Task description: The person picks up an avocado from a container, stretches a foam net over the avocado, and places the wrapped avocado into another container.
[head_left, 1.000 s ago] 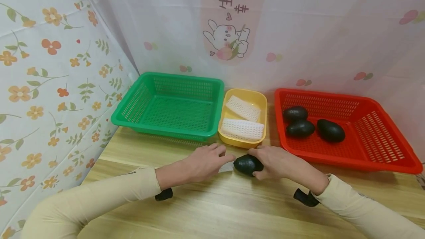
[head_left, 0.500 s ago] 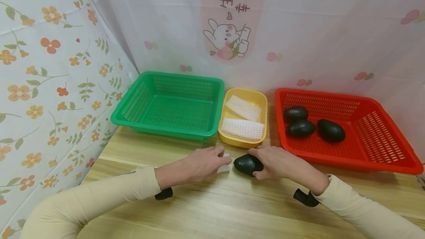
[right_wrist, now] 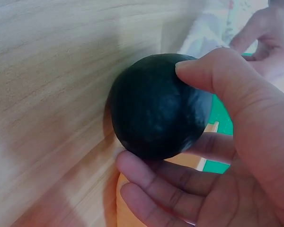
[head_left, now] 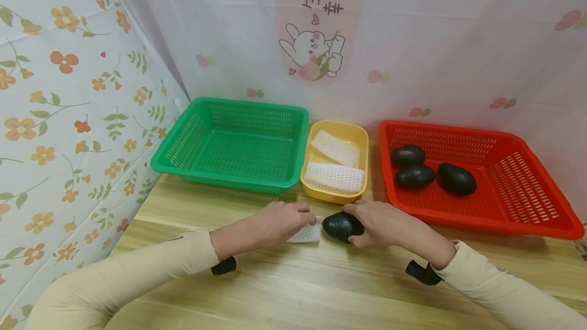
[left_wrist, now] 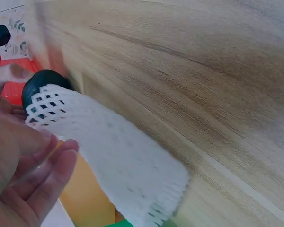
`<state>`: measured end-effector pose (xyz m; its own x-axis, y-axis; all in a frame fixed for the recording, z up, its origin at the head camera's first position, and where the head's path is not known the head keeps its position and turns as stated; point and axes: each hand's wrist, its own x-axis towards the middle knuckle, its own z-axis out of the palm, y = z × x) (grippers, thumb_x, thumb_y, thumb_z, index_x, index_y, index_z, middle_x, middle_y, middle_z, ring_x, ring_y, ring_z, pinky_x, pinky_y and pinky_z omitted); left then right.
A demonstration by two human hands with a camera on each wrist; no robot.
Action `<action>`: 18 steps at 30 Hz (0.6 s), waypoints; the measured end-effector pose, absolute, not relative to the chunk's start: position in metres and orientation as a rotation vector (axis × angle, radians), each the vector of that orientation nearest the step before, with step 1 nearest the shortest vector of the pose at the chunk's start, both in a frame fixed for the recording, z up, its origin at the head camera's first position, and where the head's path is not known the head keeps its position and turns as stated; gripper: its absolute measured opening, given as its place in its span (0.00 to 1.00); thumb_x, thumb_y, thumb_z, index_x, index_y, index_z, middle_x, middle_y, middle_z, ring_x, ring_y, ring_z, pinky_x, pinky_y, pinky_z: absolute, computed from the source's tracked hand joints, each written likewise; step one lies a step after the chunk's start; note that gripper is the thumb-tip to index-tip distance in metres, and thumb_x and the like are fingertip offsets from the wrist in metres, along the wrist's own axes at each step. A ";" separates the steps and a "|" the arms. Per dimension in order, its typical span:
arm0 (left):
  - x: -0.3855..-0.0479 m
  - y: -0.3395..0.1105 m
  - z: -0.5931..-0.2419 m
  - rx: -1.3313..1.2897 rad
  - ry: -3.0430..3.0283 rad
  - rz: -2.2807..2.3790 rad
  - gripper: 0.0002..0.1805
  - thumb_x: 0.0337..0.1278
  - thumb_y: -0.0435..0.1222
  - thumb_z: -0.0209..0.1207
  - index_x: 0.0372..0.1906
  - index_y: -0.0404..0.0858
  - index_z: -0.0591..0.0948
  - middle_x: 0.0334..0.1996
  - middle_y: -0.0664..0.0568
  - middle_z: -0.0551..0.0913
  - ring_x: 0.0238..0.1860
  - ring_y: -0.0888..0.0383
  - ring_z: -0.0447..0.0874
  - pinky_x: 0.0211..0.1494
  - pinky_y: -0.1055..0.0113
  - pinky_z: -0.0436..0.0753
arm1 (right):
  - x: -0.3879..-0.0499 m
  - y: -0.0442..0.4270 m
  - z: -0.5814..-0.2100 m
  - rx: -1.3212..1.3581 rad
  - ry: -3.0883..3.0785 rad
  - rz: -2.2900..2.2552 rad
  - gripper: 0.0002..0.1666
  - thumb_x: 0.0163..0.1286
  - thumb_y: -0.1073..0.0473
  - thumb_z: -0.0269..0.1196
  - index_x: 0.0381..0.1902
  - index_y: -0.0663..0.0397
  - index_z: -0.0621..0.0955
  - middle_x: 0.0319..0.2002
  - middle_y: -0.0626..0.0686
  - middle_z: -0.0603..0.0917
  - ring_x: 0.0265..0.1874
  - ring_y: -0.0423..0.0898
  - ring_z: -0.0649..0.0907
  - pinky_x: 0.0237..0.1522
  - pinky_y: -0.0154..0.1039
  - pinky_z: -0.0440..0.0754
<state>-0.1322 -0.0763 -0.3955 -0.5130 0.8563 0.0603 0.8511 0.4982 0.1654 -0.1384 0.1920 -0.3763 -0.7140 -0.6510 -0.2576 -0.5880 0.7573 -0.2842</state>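
A dark avocado (head_left: 338,226) lies on the wooden table, and my right hand (head_left: 378,222) grips it from the right. Thumb on one side and fingers on the other hold its rounded end (right_wrist: 154,109) in the right wrist view. Just left of its tip, my left hand (head_left: 281,222) pinches the edge of a white foam net sleeve (head_left: 306,234) between thumb and finger. The sleeve (left_wrist: 118,146) looks flattened in the left wrist view, its mesh mouth toward the avocado. In the head view a small gap separates them; the left hand hides part of the sleeve.
Behind the hands stands a yellow tray (head_left: 334,199) with two foam net sleeves. A green basket (head_left: 229,180) with nothing in it is at the left. The red basket (head_left: 504,177) at the right holds several avocados (head_left: 457,179). A patterned cloth (head_left: 229,24) hangs behind.
My left hand has drawn the sleeve slightly left, away from the avocado's tip, and more of the sleeve now shows below the fingers. The right hand and avocado have stayed in place.
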 end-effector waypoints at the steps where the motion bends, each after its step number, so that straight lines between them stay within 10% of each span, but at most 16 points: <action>1: -0.133 -0.076 -0.395 1.547 2.702 0.278 0.12 0.64 0.25 0.63 0.48 0.42 0.85 0.41 0.52 0.82 0.35 0.57 0.84 0.29 0.68 0.81 | -0.138 0.192 -0.376 -0.955 2.614 -0.258 0.34 0.57 0.50 0.77 0.58 0.60 0.80 0.40 0.52 0.81 0.34 0.46 0.79 0.39 0.45 0.80; 18: -0.135 -0.069 -0.397 1.623 2.736 0.304 0.05 0.66 0.30 0.63 0.42 0.44 0.84 0.36 0.55 0.79 0.28 0.62 0.79 0.25 0.72 0.77 | -0.126 0.197 -0.386 -1.059 2.703 -0.270 0.38 0.57 0.47 0.77 0.61 0.58 0.79 0.46 0.54 0.81 0.35 0.46 0.80 0.38 0.44 0.82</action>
<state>-0.1352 -0.0689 -0.3975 -0.4831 0.8638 0.1429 0.8741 0.4665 0.1351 -0.1260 0.1974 -0.3857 -0.7141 -0.6856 -0.1416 -0.6440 0.7226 -0.2513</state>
